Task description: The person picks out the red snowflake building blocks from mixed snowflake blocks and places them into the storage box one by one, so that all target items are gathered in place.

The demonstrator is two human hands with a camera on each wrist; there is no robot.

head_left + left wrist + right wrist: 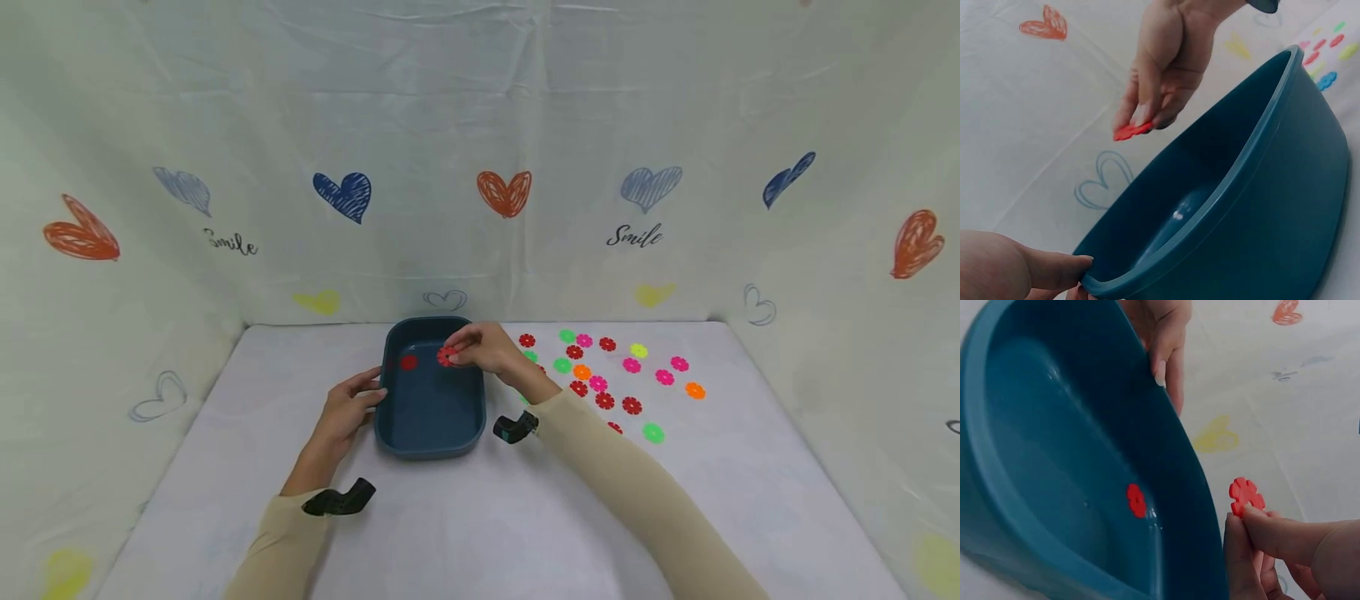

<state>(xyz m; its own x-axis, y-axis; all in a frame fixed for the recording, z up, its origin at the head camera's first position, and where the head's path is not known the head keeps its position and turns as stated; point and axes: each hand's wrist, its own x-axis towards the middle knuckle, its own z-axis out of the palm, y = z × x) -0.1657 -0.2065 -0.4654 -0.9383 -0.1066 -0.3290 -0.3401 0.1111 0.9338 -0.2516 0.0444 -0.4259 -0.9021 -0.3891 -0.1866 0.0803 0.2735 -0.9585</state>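
Observation:
A deep blue-green tub (431,412) with rounded corners stands on the white table. My left hand (348,411) grips its left rim, thumb inside and fingers outside, as the left wrist view shows at the tub's corner (1107,286). Over the far part of the tub, my right hand (487,348) pinches a red flower-shaped disc (1244,495) between thumb and fingertips. In the left wrist view that disc (1132,131) hangs above the rim. Another red flower-shaped disc (1136,500) lies on the tub floor near the far end.
Right of the tub, several flower-shaped discs lie scattered: red (632,406), pink (664,377), green (654,433), orange (695,391) and yellow (638,351). A white curtain (420,250) printed with hearts rises behind the table. Both wrists carry black camera mounts.

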